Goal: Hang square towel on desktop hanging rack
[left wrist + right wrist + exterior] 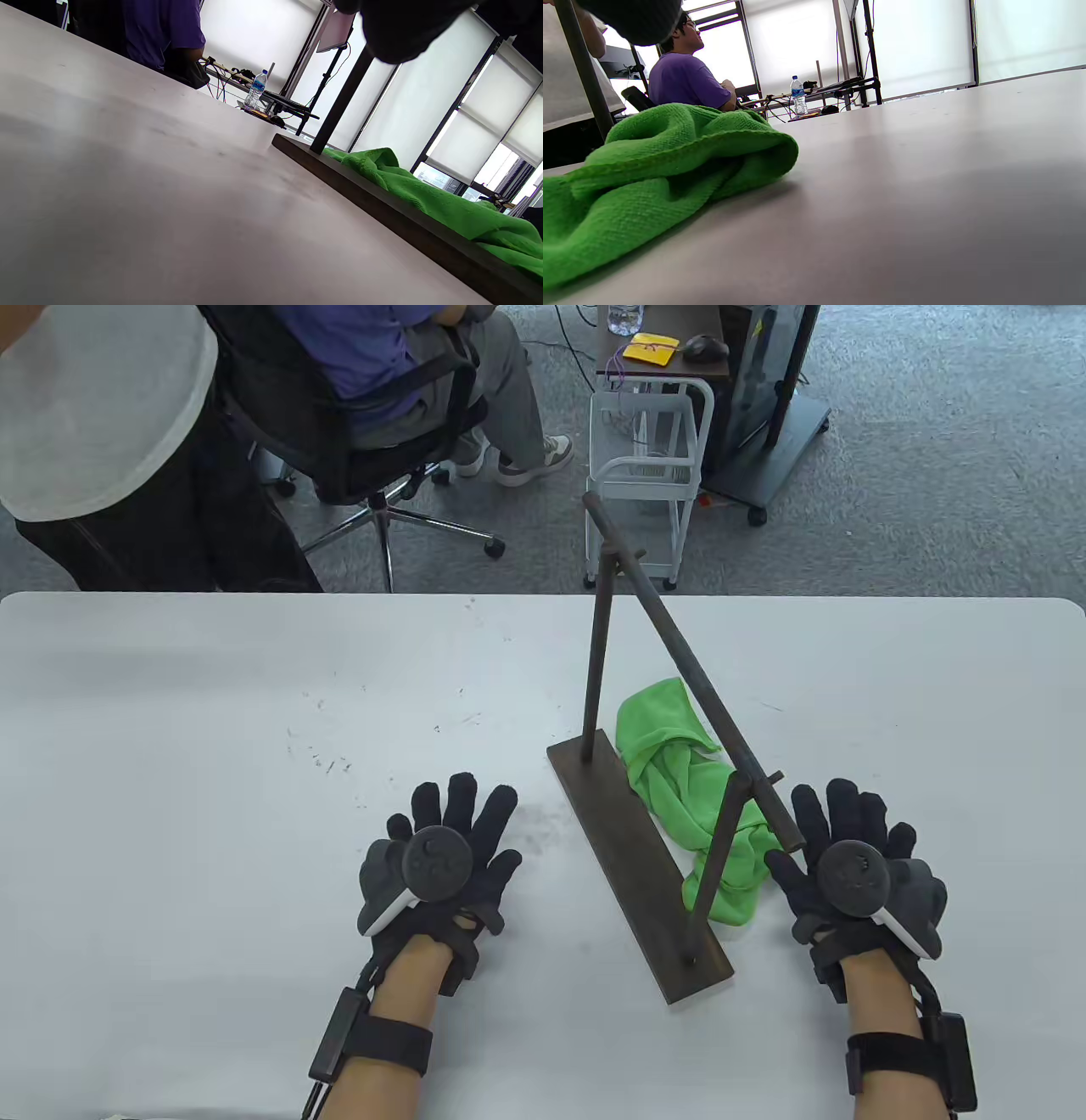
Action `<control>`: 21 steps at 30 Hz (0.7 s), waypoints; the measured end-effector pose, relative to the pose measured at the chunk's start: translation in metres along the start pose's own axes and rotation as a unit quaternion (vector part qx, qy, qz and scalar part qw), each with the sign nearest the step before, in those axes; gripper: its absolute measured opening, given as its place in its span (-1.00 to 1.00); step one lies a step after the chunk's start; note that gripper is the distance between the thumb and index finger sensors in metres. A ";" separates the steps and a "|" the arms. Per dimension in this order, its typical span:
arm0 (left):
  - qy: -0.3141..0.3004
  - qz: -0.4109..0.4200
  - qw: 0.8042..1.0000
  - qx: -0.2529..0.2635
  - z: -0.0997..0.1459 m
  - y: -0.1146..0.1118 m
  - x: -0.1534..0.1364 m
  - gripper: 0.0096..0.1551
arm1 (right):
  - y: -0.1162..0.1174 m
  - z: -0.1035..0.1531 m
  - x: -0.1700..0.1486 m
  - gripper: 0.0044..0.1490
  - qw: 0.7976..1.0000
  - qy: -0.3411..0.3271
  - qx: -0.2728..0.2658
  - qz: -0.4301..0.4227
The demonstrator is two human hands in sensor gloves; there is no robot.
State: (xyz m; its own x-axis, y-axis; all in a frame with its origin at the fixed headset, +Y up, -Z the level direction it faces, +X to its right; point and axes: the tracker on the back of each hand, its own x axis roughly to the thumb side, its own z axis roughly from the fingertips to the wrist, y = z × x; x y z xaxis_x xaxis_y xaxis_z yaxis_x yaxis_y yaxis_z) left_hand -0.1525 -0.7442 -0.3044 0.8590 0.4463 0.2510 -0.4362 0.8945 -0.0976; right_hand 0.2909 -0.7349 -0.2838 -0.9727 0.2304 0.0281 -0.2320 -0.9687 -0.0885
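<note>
My left hand flat on white table, fingers spread, idle. My right hand open, empty, beside crumpled green square towel, staged for pickup. Towel lies on table beneath dark metal hanging rack; bar bare.

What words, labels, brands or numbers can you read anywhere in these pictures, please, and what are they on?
None can be read.
Water bottle: it has a blue label, too small and blurred to read.
Yellow item on the far desk: no legible print.
Towel, rack, left hand and right hand: no writing visible.
</note>
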 end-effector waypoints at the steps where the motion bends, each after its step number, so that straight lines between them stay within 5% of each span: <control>1: 0.000 0.000 1.000 -0.001 0.000 0.000 0.000 -0.15 | 0.000 0.000 0.000 -0.01 1.000 0.000 0.001 0.001; 21: 0.008 0.002 1.000 -0.012 0.000 0.000 0.001 -0.15 | 0.007 -0.003 0.001 -0.01 0.999 -0.003 0.039 0.002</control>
State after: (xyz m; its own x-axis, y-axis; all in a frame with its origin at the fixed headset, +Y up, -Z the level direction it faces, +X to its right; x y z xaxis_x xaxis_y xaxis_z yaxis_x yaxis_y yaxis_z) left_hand -0.1519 -0.7440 -0.3044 0.8611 0.4505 0.2356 -0.4339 0.8928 -0.1212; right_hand 0.2885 -0.7416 -0.2872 -0.9736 0.2258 0.0343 -0.2263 -0.9740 -0.0108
